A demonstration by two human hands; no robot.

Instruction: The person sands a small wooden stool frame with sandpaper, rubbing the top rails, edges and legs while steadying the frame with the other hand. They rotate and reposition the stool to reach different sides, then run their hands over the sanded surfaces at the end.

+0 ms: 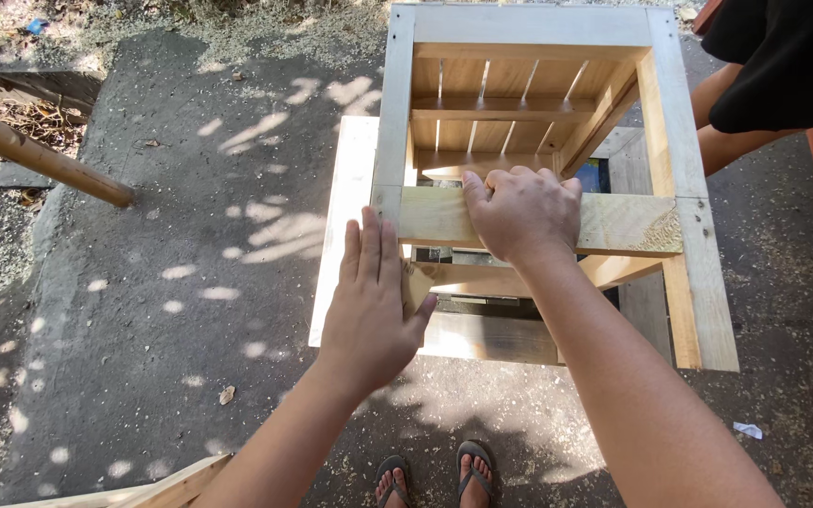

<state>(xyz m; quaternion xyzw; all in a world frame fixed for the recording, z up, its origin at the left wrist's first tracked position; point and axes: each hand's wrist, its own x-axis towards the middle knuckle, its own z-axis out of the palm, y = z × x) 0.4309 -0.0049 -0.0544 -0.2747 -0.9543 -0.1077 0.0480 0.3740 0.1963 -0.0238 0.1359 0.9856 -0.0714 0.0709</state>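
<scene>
Centrally, a wooden frame (529, 179) of pale boards stands on the concrete ground (162, 301), its open top facing the camera; inside it show slats (501, 118) and braces, with dark objects beneath that cannot be identified. A loose plank (628, 224) lies across the frame, its long axis running from 9 o'clock to 3 o'clock. The right hand (524, 214) is clamped over the plank's upper edge near its left half. The left hand (369, 296) lies flat and open, fingers toward 12 o'clock, touching the frame's left post at the plank's 9 o'clock end. Another person's legs (722, 118) stand at 2 o'clock; a pole (39, 155) lies at 9 o'clock.
</scene>
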